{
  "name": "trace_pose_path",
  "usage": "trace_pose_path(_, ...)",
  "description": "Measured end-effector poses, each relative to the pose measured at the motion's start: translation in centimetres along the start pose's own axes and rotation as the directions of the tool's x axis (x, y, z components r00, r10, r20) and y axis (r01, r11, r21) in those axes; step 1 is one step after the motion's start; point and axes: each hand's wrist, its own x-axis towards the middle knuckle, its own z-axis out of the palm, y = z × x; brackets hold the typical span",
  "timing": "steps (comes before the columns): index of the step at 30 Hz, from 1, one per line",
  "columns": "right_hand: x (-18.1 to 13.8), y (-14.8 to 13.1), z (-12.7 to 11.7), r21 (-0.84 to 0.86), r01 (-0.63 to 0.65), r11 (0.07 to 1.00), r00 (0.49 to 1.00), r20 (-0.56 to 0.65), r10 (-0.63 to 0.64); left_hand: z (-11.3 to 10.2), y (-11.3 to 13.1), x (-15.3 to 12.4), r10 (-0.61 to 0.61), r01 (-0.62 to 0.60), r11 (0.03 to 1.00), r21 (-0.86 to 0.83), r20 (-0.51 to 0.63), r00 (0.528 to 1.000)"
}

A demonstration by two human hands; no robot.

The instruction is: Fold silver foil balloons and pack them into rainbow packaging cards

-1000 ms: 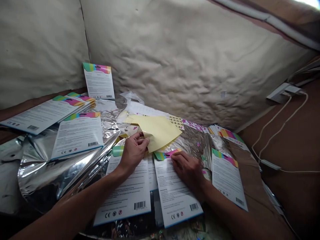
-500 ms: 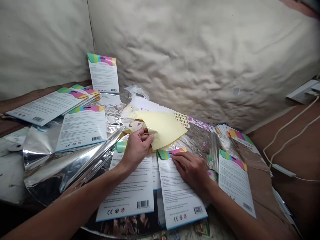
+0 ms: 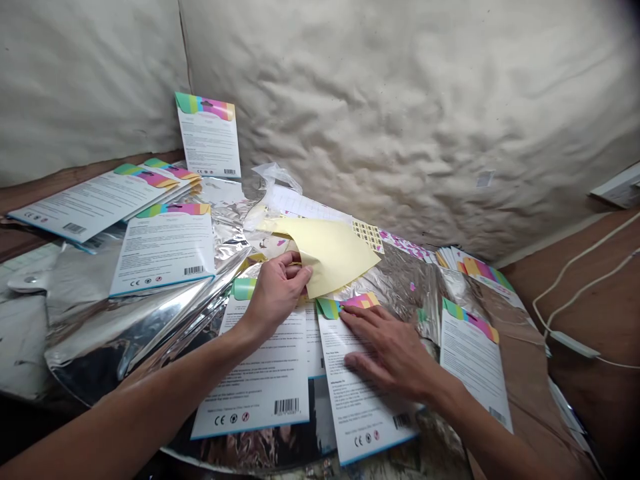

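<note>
A yellow paper sheet (image 3: 340, 257) curls upward where my left hand (image 3: 280, 290) pinches its near left corner between thumb and fingers. Below that hand lies a white printed envelope (image 3: 265, 373) with a green flap edge, overlapping another one. My right hand (image 3: 390, 347) rests flat with fingers spread on a second printed envelope (image 3: 345, 400), whose rainbow flap shows above the fingertips. A sticker sheet with small dark squares (image 3: 367, 235) sticks out behind the yellow paper.
More rainbow-flap envelopes lie at left (image 3: 165, 250), in a pile (image 3: 95, 200), and at right (image 3: 475, 367). One envelope (image 3: 209, 140) leans upright against the papered wall (image 3: 375, 100). Shiny silver film (image 3: 150, 333) covers much of the surface. White cables (image 3: 575, 280) hang at right.
My right hand has opened out from bunched fingers at the envelope's flap to lying flat across it. My left hand keeps its pinch on the yellow paper. The view has shifted slightly.
</note>
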Motion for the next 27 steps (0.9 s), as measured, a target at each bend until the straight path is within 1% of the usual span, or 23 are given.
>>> trace_pose_path(2,-0.5,-0.8,0.7,0.030,-0.033,0.999,0.999,0.005,0.033,0.1,0.1,0.0,-0.002,0.002,1.000,-0.018,0.006,1.000)
trace_pose_path(5,-0.8,-1.3,2.0,0.117,-0.062,0.991,0.996,-0.058,0.069,0.3,0.3,-0.2,-0.041,0.040,0.996,-0.075,-0.003,0.999)
trace_pose_path(7,-1.2,-0.7,2.4,0.226,-0.071,0.972,0.985,-0.139,0.105,0.3,0.6,-0.3,-0.092,0.087,0.989,-0.119,-0.037,0.995)
trace_pose_path(8,-1.7,0.0,2.3,0.279,-0.102,0.955,0.968,-0.192,0.160,0.3,0.8,-0.4,-0.115,0.106,0.984,-0.140,-0.053,0.992)
trace_pose_path(9,-2.6,0.9,2.1,0.313,-0.160,0.936,0.939,-0.244,0.242,0.2,1.0,-0.4,-0.129,0.118,0.980,-0.158,-0.066,0.989)
trace_pose_path(10,-3.9,1.9,1.8,0.317,-0.247,0.916,0.896,-0.286,0.341,0.2,1.2,-0.4,-0.137,0.122,0.977,-0.174,-0.077,0.988)
trace_pose_path(12,-7.6,4.1,1.4,0.239,-0.484,0.842,0.780,-0.318,0.539,0.1,1.7,-0.3,-0.140,0.119,0.972,-0.202,-0.090,0.986)
trace_pose_path(14,-11.9,5.8,1.7,0.108,-0.674,0.731,0.689,-0.264,0.675,0.1,2.2,-0.3,-0.135,0.109,0.968,-0.228,-0.102,0.986)
trace_pose_path(15,-14.0,6.4,2.1,0.069,-0.720,0.690,0.664,-0.218,0.715,0.1,2.4,-0.4,-0.134,0.106,0.965,-0.238,-0.104,0.985)
trace_pose_path(16,-15.8,6.8,2.6,0.041,-0.741,0.670,0.653,-0.187,0.734,0.3,2.5,-0.4,-0.136,0.106,0.963,-0.248,-0.106,0.985)
trace_pose_path(17,-17.1,6.9,3.1,0.023,-0.746,0.665,0.653,-0.172,0.738,0.4,2.6,-0.5,-0.140,0.109,0.960,-0.257,-0.106,0.984)
trace_pose_path(18,-18.1,7.0,3.5,0.008,-0.737,0.676,0.665,-0.172,0.727,0.6,2.6,-0.6,-0.150,0.118,0.957,-0.263,-0.107,0.983)
trace_pose_path(20,-18.9,6.7,4.0,-0.028,-0.701,0.713,0.704,-0.185,0.685,0.9,2.4,-0.7,-0.179,0.145,0.951,-0.274,-0.103,0.978)
trace_pose_path(22,-18.7,6.3,4.0,-0.066,-0.656,0.752,0.751,-0.165,0.640,1.0,2.0,-0.7,-0.215,0.181,0.945,-0.273,-0.099,0.972)
trace_pose_path(24,-18.3,6.0,3.7,-0.103,-0.627,0.772,0.777,-0.161,0.609,1.1,1.6,-0.8,-0.236,0.208,0.944,-0.257,-0.083,0.968)
trace_pose_path(27,-17.8,5.9,3.1,-0.147,-0.589,0.795,0.799,-0.254,0.545,1.0,1.3,-0.8,-0.212,0.193,0.956,-0.221,-0.062,0.975)
